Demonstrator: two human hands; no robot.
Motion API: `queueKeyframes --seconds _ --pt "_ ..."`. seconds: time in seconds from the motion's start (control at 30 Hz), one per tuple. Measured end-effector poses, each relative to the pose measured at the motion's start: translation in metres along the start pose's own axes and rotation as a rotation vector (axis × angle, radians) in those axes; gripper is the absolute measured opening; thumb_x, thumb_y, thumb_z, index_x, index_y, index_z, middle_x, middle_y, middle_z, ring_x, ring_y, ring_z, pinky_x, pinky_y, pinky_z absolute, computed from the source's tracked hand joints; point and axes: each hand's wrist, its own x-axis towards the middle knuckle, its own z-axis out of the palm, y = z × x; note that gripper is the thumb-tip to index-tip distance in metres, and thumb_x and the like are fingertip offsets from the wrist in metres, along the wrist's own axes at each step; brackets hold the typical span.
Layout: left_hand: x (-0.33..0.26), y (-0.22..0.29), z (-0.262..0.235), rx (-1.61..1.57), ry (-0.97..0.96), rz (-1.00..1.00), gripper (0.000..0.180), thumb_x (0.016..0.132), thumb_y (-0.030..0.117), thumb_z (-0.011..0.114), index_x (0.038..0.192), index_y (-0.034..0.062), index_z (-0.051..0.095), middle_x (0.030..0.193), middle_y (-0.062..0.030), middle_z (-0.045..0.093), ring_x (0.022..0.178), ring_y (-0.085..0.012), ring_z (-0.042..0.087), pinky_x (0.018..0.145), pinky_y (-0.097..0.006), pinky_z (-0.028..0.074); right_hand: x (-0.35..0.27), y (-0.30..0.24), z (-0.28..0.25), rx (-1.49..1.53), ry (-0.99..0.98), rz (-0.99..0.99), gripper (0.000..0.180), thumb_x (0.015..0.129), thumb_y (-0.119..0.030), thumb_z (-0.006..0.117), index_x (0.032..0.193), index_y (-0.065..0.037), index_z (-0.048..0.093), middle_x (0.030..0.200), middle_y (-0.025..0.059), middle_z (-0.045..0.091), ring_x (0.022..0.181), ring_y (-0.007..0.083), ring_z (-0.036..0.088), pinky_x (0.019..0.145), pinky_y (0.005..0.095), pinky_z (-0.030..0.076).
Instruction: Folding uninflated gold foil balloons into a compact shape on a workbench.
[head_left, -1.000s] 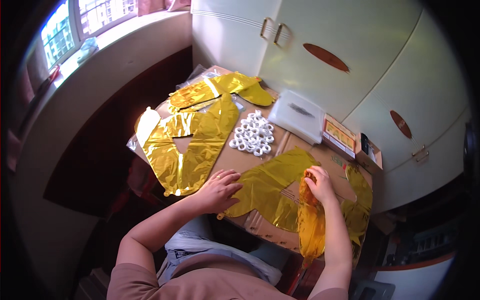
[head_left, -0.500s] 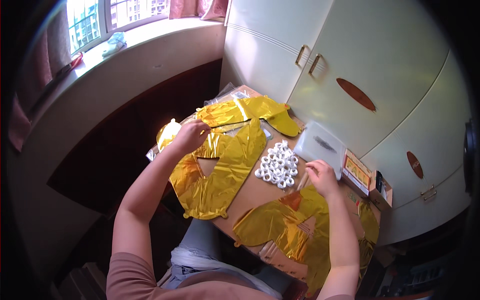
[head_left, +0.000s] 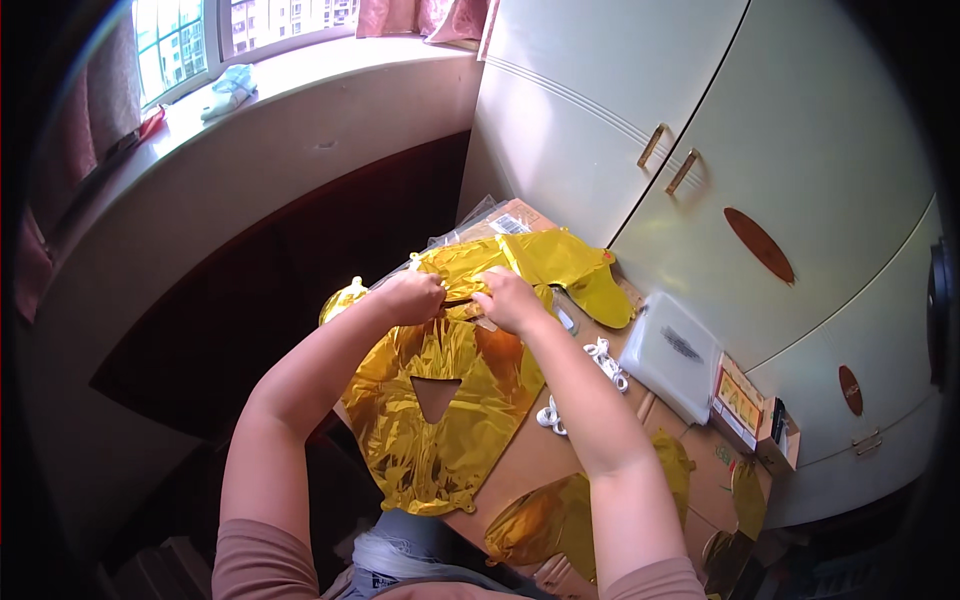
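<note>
A flat, deflated gold foil balloon with a triangular hole lies in front of me. It has small tabs at its near corners. At its far end my left hand is closed, pinching the foil. Close beside it, on the right, my right hand also has bent fingers closed on that end. What exactly lies between the fingertips is partly hidden. Just beyond both hands is a second gold foil balloon. My right forearm crosses over a group of small white coils, hiding most of them.
Another gold foil balloon lies under my right arm on the brown cardboard-covered table. Toward the right are a translucent plastic case and a small box. A pale cabinet stands behind the table.
My right hand has left the spot beside the white coils and moved left and away to the balloon's far end. My left hand has come rightward. The balloon now lies straighter before me.
</note>
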Motion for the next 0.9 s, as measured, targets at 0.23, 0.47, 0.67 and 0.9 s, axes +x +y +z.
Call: queueKeyframes --seconds 0.23,0.47,0.67,0.9 --pt "0.005 -0.014 0.008 0.105 0.074 0.045 0.019 0.085 0.019 0.061 0.077 0.006 0.071 0.079 -0.0095 0.07 0.074 -0.0284 0.071 0.068 -0.04 0.057 0.018 -0.014 0.04 -0.327 -0.092 -0.162 0.021 0.097 -0.02 0.052 0.094 -0.005 0.065 0.095 0.018 0.069 0.09 0.0354 0.067 0.08 0.0471 0.056" --pt "-0.003 -0.021 -0.015 -0.434 0.407 -0.246 0.019 0.087 0.016 0.065 0.095 0.0016 0.075 0.089 -0.0148 0.07 0.084 -0.031 0.069 0.076 -0.038 0.056 0.027 -0.002 0.049 -0.357 -0.053 -0.223 0.017 0.088 -0.013 0.052 0.084 -0.006 0.067 0.085 0.0149 0.07 0.081 0.0342 0.069 0.075 0.0445 0.056" --pt "-0.023 -0.006 -0.009 -0.566 0.656 -0.419 0.013 0.087 0.014 0.069 0.092 0.0032 0.075 0.093 -0.0127 0.069 0.083 -0.0301 0.069 0.076 -0.039 0.056 0.04 -0.001 0.041 -0.264 0.0 0.076 0.014 0.085 -0.019 0.063 0.078 -0.008 0.068 0.081 0.0152 0.07 0.078 0.035 0.068 0.075 0.0455 0.055" --pt "-0.021 -0.01 0.008 -0.395 0.541 -0.201 0.021 0.091 0.02 0.064 0.087 0.0022 0.074 0.09 -0.0127 0.07 0.092 -0.0317 0.066 0.088 -0.041 0.052 0.042 -0.011 0.019 0.036 0.015 0.277 0.03 0.082 -0.031 0.077 0.076 -0.003 0.067 0.075 0.0178 0.066 0.072 0.0354 0.063 0.068 0.0446 0.049"
